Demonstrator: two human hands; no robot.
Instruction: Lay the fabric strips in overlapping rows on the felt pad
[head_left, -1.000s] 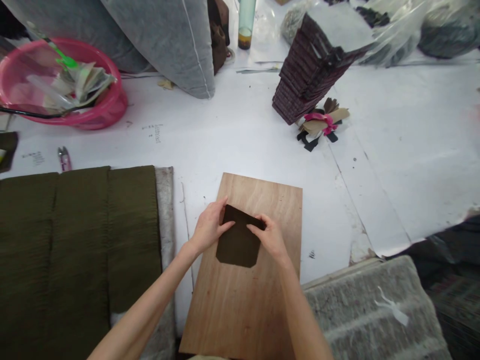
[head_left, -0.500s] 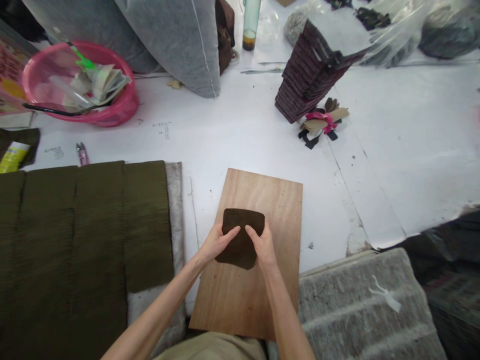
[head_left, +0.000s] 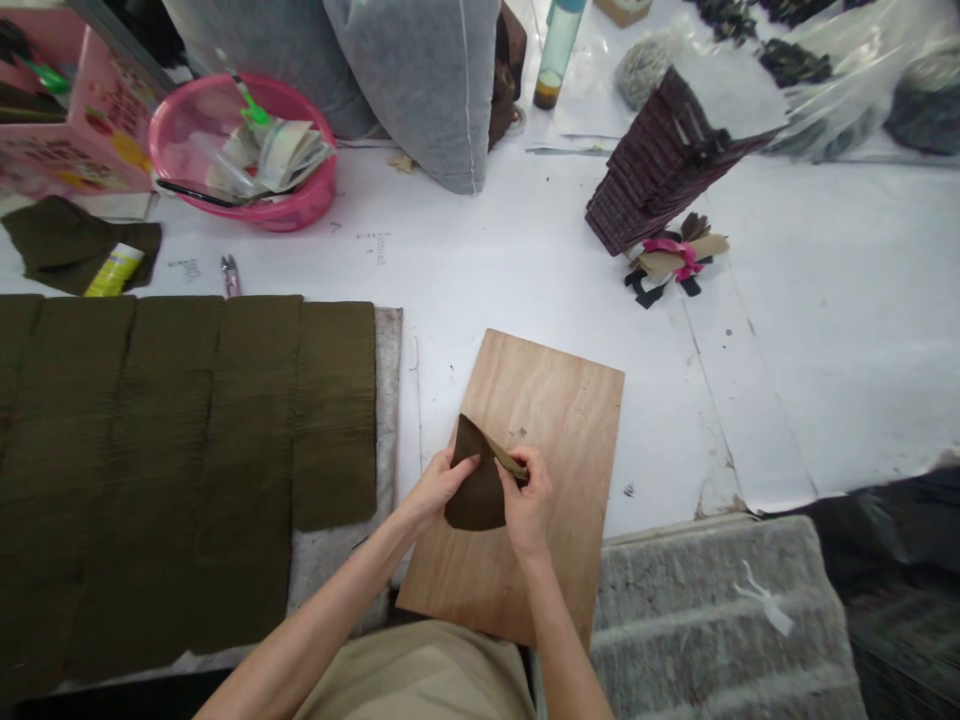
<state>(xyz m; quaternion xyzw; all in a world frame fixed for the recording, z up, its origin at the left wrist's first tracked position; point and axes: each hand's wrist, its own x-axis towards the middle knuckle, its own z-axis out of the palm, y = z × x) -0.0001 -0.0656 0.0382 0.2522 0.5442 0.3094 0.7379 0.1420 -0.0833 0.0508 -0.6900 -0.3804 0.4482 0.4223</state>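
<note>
Bent dark-brown fabric piece (head_left: 474, 498), gripped!
My left hand (head_left: 439, 482) pinches one edge; my right hand (head_left: 531, 508), a seemingly folded corner.

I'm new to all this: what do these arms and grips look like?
The left grip and right grip are human hands without gloves. The left forearm and right forearm are bare, with no sleeve, watch, cable or marking visible. Beige clothing shows between them.

I grip the dark brown cloth piece (head_left: 474, 500) by both sides, just below the frame's center; it peaks at upper left, its right part curling to show lighter olive, perhaps the underside.
</note>
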